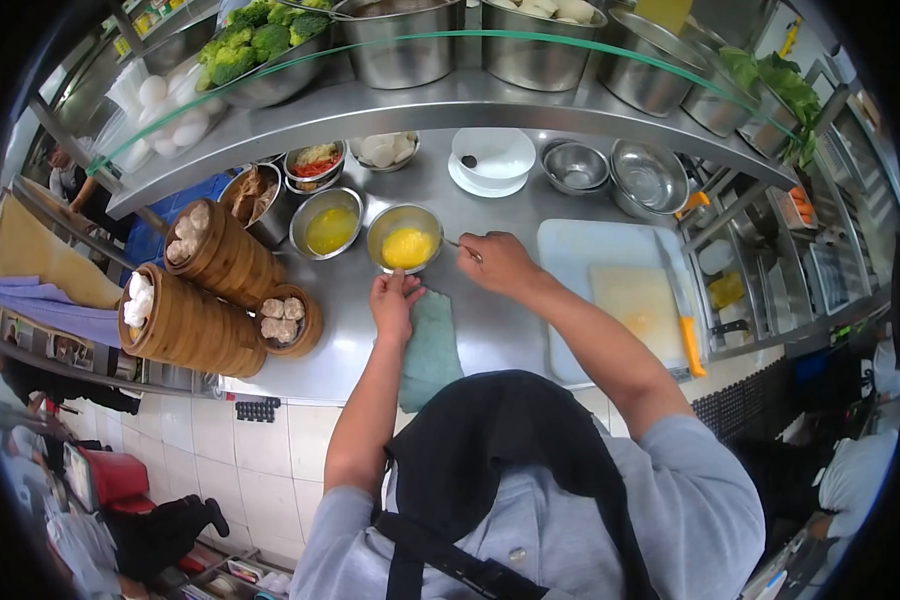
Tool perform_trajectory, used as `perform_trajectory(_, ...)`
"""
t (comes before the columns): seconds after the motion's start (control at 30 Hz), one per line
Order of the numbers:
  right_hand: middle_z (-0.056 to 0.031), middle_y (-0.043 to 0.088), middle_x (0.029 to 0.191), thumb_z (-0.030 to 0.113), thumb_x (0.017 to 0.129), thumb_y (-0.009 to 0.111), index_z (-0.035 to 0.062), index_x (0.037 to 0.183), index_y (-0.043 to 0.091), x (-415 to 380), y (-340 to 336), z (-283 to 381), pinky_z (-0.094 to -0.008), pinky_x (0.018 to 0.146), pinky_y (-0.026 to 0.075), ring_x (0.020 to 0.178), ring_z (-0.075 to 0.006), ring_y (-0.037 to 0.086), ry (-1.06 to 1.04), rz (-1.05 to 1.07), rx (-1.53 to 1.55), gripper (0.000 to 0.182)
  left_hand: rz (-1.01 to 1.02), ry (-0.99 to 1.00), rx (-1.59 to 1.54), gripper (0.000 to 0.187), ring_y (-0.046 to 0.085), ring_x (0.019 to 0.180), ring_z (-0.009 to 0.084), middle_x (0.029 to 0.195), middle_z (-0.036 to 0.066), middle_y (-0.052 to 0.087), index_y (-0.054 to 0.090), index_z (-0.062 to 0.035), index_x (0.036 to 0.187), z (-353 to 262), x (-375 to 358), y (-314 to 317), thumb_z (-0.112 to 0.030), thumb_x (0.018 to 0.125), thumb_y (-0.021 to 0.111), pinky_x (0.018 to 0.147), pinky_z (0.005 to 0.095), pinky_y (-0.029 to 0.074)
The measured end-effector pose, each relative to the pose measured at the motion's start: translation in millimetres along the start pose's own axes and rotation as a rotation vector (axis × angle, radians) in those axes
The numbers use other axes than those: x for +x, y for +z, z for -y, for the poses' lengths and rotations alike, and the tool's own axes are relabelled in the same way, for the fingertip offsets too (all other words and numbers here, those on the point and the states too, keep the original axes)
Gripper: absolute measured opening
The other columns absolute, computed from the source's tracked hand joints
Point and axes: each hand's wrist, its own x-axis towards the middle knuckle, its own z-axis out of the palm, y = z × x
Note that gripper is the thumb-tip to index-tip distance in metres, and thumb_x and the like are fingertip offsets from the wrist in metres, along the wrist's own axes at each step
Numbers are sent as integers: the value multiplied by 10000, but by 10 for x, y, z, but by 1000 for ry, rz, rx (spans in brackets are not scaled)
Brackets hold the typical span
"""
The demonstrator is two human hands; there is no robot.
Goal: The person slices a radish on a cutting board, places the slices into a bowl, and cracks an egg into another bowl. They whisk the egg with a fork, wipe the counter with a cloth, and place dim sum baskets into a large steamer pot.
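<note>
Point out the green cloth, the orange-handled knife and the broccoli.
Green cloth (432, 345): head view, middle of its spread surface.
Orange-handled knife (681, 300): head view, blade near the handle.
Broccoli (270, 41): head view, a floret near the middle.

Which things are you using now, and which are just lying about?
In use, it seems:
round steel bowl of yellow mixture, left hand at its rim
thin metal utensil in right hand

Just lying about:
orange-handled steel knife on white rectangular board
round brown bamboo steamers
pale green cloth

R hand (494, 262) w/ utensil (467, 248) at yolk bowl (404, 238), L hand (396, 298) at rim
</note>
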Motion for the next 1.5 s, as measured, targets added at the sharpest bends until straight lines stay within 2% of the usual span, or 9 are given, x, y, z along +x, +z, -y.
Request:
perform_trajectory(0.33, -155, 666, 709, 230, 912, 566, 75, 881, 615, -90, 19, 27, -512, 688, 506, 691, -386, 659, -26, -39, -72, 165, -7, -14, 37, 157, 643, 806, 153, 881, 68, 640, 545, -53, 969, -35, -57, -24, -192, 1024, 591, 753, 319, 579)
perform_trajectory(0.47, -165, 672, 745, 253, 939, 544, 57, 885, 599, -207, 7, 101, -515, 701, 500, 725, -411, 653, 180, -70, 116, 210, 110, 337, 705, 241, 659, 901, 224, 971, 116, 667, 602, -6, 1094, -68, -396, -170, -208, 972, 647, 848, 360, 542)
perform_trajectory(0.63, -88, 593, 721, 268, 982, 502, 24, 924, 614, -374, 261, -94, -379, 624, 464, 648, -212, 601, 464, -296, 548, 275, 415, 896, 1503, 487, 532, 1200, 386, 1248, 200, 592, 602, -4, 1212, -8, -931, -384, -295, 844, 730, 1071, 495, 394)
perform_trajectory(0.83, -64, 648, 923, 271, 993, 468, 15, 1030, 605, -1250, -137, -73, -303, 628, 479, 678, -133, 563, 863, -318, 996, 292, 463, 831, 1658, 394, 550, 1153, 391, 1211, 204, 601, 597, 5, 1207, 121, -774, -380, -229, 895, 658, 1015, 510, 420)
perform_trajectory(0.93, -115, 640, 1012, 204, 978, 468, -22, 1101, 542, -1566, -257, 102, -345, 623, 490, 651, -165, 547, 927, -502, 1234, 267, 340, 744, 1500, 319, 606, 1068, 368, 1155, 195, 632, 598, 5, 1188, 48, -567, -354, -190, 936, 613, 917, 513, 471)
perform_trajectory(1.0, -122, 630, 1014, 149, 965, 462, -21, 1101, 543, -1652, -358, 207, -354, 631, 494, 660, -185, 554, 921, -479, 1282, 232, 223, 119, 1010, 353, 637, 1079, 345, 1181, 180, 653, 590, -9, 1242, -187, -532, -212, -256, 1002, 509, 931, 494, 503)
perform_trajectory(1.03, -122, 630, 1014, 149, 965, 462, -21, 1101, 543, -1632, -374, 275, -354, 631, 494, 660, -185, 554, 913, -459, 1293, 232, 202, 124, 1012, 353, 637, 1079, 345, 1181, 180, 653, 590, -9, 1242, -213, -526, -292, -256, 1002, 509, 931, 494, 503)
perform_trajectory(1.1, -125, 622, 1010, 121, 959, 456, -15, 1096, 538, -1655, -444, 372, -361, 624, 492, 662, -197, 555, 883, -519, 1391, 210, 488, -466, -323, 483, 616, 1173, 324, 1283, 172, 627, 565, -33, 1323, -226, -465, -288, -388, 1031, 418, 1030, 480, 480)
perform_trajectory(1.5, -10, 737, 880, 216, 1037, 508, 40, 1173, 635, -1958, -1075, 252, -351, 663, 461, 721, -184, 676, 470, -400, 1968, 255, 564, -429, -319, 595, 578, 1239, 351, 1362, 144, 590, 525, -65, 1390, -38, -962, 398, -509, 1019, 387, 1069, 503, 464)
